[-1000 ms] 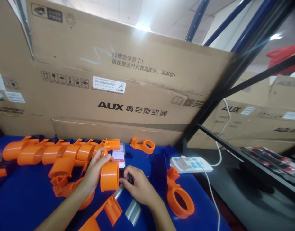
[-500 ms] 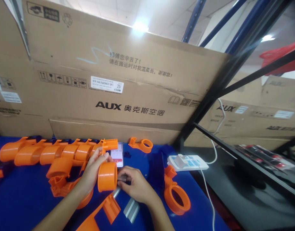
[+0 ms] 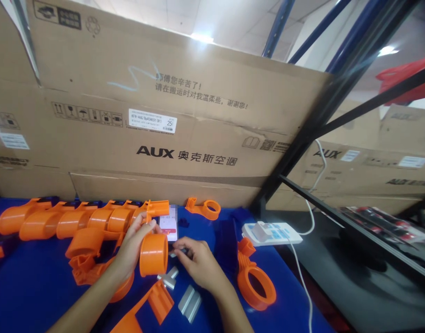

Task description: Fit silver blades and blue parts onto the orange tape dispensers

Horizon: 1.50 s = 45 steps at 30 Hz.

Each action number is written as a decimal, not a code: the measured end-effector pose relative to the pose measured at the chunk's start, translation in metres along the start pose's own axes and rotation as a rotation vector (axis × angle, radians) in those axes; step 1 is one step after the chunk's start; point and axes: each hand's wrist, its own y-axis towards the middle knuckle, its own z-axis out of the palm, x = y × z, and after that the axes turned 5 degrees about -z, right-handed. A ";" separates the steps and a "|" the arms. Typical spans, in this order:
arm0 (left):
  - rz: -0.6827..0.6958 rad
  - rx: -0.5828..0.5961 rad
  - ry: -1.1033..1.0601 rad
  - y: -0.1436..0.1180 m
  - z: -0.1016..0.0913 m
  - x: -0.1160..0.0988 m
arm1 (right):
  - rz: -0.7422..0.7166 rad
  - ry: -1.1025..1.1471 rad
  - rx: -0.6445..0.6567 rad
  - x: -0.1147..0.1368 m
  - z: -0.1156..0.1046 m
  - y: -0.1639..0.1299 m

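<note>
Since the earlier frame, the right hand (image 3: 197,262) has drawn slightly away from the orange ring part (image 3: 152,254), and more metal shows below its fingertips. Across the far side stands a broad cardboard box (image 3: 94,148), with the blue table (image 3: 21,286) before it. An orange row (image 3: 71,224) fills the far left; a loose orange ring (image 3: 249,296) lies to the right of the hands. Held above the table, the ring part has its clip end up; the left hand (image 3: 138,245) grips it, fingers closed around the neck between ring and clip. It looks light, stiff and rather smooth; that neck seems the surest hold. Near the right hand lie a grooved metal piece (image 3: 190,304) and crossed metal strips (image 3: 169,279), probably hard and best taken by their long edges. The right fingertips pinch a small greyish thing (image 3: 185,252), too hidden to identify.
</note>
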 end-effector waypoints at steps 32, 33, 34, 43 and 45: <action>-0.077 0.076 0.186 -0.015 0.012 0.013 | 0.032 0.344 -0.562 0.001 0.000 0.000; -0.077 0.075 0.187 -0.015 0.012 0.013 | 0.032 0.331 -0.558 0.000 0.001 0.000; -0.080 0.073 0.190 -0.014 0.011 0.014 | 0.030 0.321 -0.553 -0.001 0.001 -0.001; -0.078 0.090 0.231 -0.012 0.008 0.013 | 0.058 0.301 -0.520 -0.002 -0.002 -0.003; -0.069 0.089 0.230 -0.014 0.010 0.011 | 0.067 0.333 -0.518 0.000 -0.002 -0.001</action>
